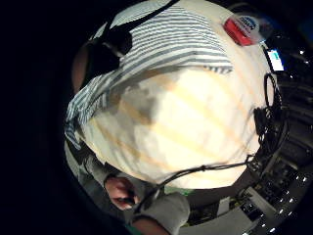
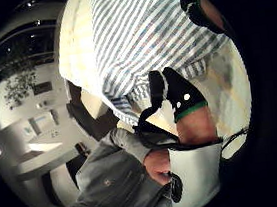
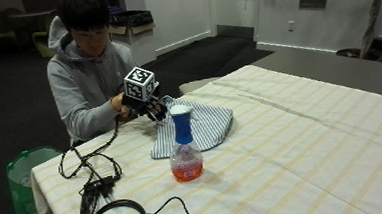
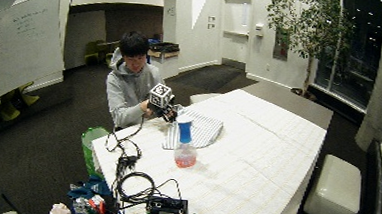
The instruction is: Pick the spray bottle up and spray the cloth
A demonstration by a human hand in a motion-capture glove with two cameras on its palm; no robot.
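Note:
The spray bottle [image 3: 183, 150] stands upright on the striped tablecloth [image 3: 300, 145]. It has a white cap, a blue neck and orange liquid in its round base. Just behind it lies a blue-and-white striped cloth [image 3: 205, 123], partly rumpled. My gloved right hand [image 3: 150, 105] hovers above the cloth's near-left edge, a short way from the bottle's cap, with relaxed fingers that hold nothing. The bare left hand [image 3: 119, 105] is at the gloved wrist. In the palm views the cloth [image 1: 166, 44] [image 2: 145, 32] spreads below the palm, and the bottle [image 1: 242, 27] shows small beyond it.
Black cables [image 3: 95, 185] trail over the table's near-left corner. A green bin [image 3: 21, 170] stands on the floor beside that corner. A black bag [image 4: 164, 210] sits at the table's near end. A white stool [image 4: 336, 188] stands off the right side.

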